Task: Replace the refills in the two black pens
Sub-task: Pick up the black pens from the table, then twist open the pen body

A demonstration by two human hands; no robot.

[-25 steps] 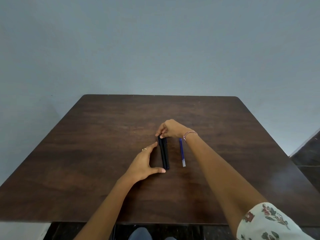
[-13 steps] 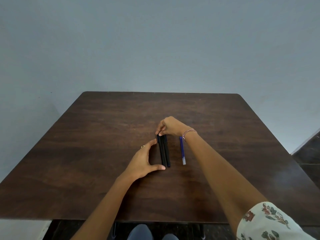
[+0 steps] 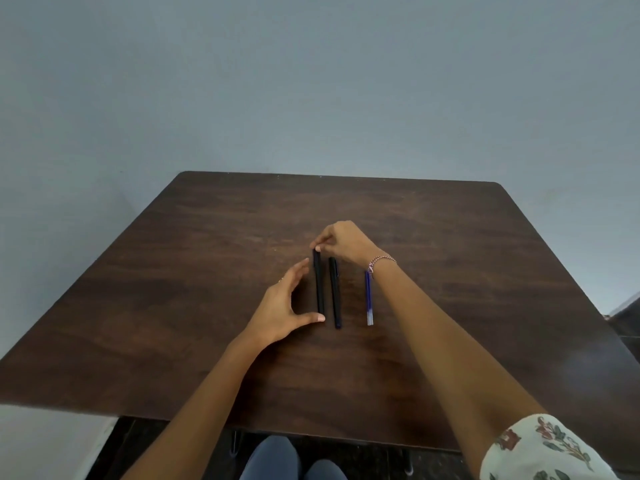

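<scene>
Two black pens lie lengthwise in the middle of the brown table (image 3: 173, 306). The left black pen (image 3: 318, 285) has its far end pinched by the fingertips of my right hand (image 3: 343, 244). My left hand (image 3: 284, 306) is spread beside it, thumb tip touching its near end and forefinger close to its far end. The right black pen (image 3: 334, 292) lies free, a small gap away. A blue refill (image 3: 369, 299) with a clear tip lies further right, its far end hidden under my right wrist.
The table's near edge (image 3: 311, 433) is close to my lap, and my knees (image 3: 291, 459) show below it. A grey wall (image 3: 311, 81) rises behind the far edge. Dark floor (image 3: 627, 317) shows at the right.
The two pens lay pressed together before; now the left one has been drawn apart to the left, leaving a gap. My hands keep their places at its ends.
</scene>
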